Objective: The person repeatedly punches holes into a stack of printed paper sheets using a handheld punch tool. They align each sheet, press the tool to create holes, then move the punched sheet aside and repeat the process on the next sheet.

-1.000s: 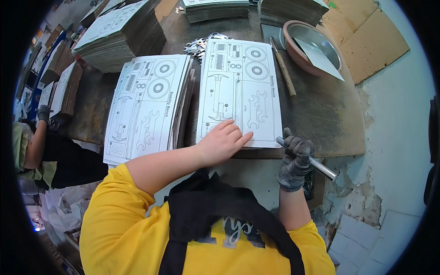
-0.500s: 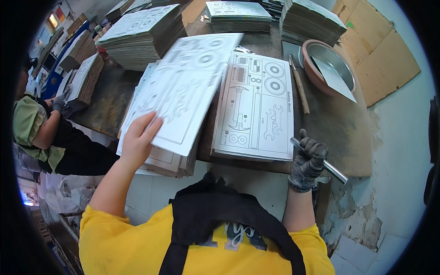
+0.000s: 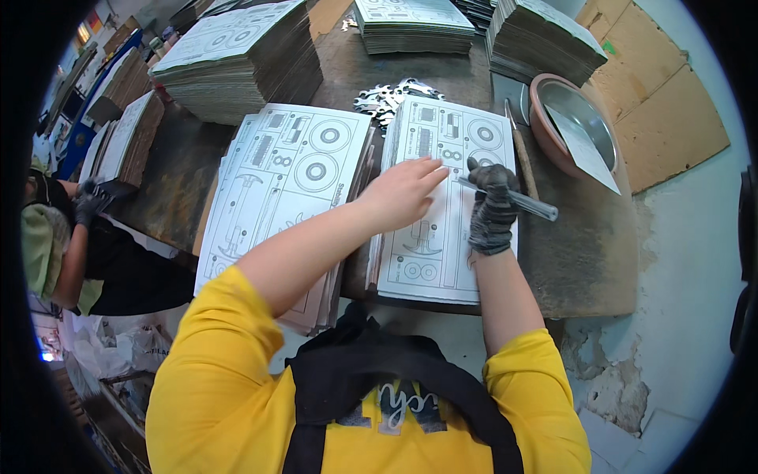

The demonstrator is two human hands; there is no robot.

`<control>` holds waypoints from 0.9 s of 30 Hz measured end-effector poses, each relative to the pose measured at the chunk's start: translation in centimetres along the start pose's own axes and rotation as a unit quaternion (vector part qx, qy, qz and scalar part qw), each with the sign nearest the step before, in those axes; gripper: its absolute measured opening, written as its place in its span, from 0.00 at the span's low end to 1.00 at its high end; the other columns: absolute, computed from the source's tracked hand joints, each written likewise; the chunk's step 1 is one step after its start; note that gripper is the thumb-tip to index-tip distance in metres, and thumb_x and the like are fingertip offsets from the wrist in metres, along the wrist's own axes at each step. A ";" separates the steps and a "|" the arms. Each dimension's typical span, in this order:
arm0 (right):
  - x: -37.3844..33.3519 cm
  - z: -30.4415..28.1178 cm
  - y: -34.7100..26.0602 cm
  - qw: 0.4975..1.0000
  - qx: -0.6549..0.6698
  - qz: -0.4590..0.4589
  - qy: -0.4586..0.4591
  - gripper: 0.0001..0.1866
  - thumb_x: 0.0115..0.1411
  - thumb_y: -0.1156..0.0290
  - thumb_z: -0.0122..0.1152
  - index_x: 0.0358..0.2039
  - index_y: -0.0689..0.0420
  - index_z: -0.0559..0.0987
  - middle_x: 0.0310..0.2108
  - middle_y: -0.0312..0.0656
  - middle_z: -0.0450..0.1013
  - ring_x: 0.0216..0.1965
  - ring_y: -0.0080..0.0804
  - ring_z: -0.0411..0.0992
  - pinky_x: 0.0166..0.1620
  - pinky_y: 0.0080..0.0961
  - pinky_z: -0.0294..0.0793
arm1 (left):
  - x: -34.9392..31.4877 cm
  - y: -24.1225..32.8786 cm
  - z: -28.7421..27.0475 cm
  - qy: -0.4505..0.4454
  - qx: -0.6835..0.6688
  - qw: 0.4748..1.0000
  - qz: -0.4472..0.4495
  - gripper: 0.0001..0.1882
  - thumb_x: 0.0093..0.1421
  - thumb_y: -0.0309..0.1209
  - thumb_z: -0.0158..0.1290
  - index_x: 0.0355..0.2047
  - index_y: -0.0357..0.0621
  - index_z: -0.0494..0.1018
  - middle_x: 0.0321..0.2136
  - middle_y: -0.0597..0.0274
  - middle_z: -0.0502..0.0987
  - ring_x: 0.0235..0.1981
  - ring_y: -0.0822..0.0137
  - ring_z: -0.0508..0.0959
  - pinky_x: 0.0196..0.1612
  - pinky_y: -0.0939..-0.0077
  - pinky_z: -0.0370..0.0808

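My bare left hand (image 3: 403, 192) reaches across to the right stack of printed cardboard sheets (image 3: 430, 265), its fingers stretched out over the top sheet with nothing visible in them. Beside it, my right hand (image 3: 493, 207), in a dark grey knit glove, is closed around a shiny metal rod (image 3: 537, 207). The rod slants over the right part of the same stack. Tool outlines and ring shapes are printed on the sheets. To the left lies a second, uneven stack of printed sheets (image 3: 272, 170), partly covered by my left forearm.
Small metal wrench-shaped pieces (image 3: 395, 96) lie behind the stacks. A wooden-handled tool (image 3: 526, 162) and a pinkish bowl (image 3: 541, 118) holding a card are at the right. Tall sheet piles (image 3: 237, 67) stand farther back. Another person (image 3: 67, 245) works at the far left.
The sheet my left hand held has been let go and lies on the left stack. That hand has swung right onto the other stack. My right hand has moved left with the rod.
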State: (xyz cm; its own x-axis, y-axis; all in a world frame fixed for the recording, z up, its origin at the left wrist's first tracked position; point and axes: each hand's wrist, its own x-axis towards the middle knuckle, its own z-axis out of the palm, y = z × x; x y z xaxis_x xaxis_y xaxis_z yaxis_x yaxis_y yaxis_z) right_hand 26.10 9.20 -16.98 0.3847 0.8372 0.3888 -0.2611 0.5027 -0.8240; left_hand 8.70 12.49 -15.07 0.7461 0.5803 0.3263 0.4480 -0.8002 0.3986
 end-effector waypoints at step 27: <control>-15.1 0.6 -6.8 0.984 -0.122 0.113 -0.060 0.11 0.61 0.67 0.47 0.21 0.54 0.67 0.22 0.35 0.66 0.28 0.27 0.67 0.51 0.42 0.66 | 2.4 -1.8 5.9 0.046 0.146 0.985 -0.075 0.21 0.57 0.32 0.43 0.51 0.40 0.64 0.51 0.52 0.66 0.55 0.58 0.64 0.58 0.65 0.57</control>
State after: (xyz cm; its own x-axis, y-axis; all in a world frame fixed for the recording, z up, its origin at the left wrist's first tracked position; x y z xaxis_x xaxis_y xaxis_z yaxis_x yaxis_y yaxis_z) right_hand 21.50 -6.76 -16.98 0.2308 0.9481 0.2188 -0.1016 0.2471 -0.9636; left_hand 12.62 14.43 -20.07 0.6184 0.6966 0.3638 0.6831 -0.7053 0.1894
